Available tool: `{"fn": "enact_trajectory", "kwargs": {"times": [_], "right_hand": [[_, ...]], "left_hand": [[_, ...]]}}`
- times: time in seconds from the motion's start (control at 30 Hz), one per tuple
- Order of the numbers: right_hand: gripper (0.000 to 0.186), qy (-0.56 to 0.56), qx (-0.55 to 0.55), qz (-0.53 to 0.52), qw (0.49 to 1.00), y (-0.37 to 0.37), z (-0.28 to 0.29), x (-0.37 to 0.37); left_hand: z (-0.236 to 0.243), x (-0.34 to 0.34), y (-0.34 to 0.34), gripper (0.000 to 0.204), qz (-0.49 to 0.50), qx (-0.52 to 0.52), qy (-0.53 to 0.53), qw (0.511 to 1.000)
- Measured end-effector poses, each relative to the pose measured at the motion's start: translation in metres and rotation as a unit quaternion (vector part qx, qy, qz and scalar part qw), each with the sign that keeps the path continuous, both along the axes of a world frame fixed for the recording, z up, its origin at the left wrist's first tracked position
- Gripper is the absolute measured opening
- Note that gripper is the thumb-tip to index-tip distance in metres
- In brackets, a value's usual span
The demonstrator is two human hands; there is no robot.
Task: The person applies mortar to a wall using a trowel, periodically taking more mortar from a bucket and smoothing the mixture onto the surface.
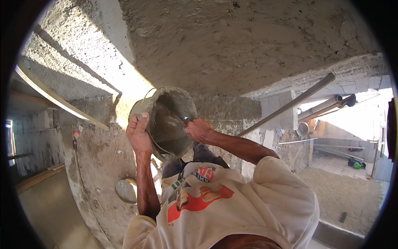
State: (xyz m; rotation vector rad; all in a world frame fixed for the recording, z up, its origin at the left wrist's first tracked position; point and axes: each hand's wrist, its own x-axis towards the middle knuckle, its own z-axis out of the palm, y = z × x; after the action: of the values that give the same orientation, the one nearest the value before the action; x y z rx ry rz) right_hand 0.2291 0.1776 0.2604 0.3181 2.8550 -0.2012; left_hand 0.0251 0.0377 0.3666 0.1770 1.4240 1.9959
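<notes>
A mortar-smeared bucket is tilted in front of my body, its mouth facing up toward me. Wet grey mortar coats its inside and lies in it. My left hand is closed on the bucket's left rim, beside the thin wire handle. At the opposite side of the mouth, my right hand grips what looks like a trowel by its dark handle. The trowel's blade points into the bucket, and mortar makes its outline hard to tell.
Ahead is a wall with wet grey plaster. A long straightedge leans at the right; a curved-looking pale strip stands left. Below lies a round mortar-stained container. Pipes and boards lie at the far right.
</notes>
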Motion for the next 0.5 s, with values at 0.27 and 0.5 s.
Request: {"fn": "enact_trajectory", "kwargs": {"times": [0.27,0.5], "right_hand": [[0.030,0.026,-0.217,0.066,0.974,0.032,0.017,0.023],[0.037,0.120,-0.425,0.087,0.893,0.151,0.094,0.066]], "left_hand": [[0.021,0.052,0.034,0.029,0.038,0.000,0.011,0.999],[0.040,0.120,0.036,0.022,0.218,-0.021,-0.017,0.976]]}}
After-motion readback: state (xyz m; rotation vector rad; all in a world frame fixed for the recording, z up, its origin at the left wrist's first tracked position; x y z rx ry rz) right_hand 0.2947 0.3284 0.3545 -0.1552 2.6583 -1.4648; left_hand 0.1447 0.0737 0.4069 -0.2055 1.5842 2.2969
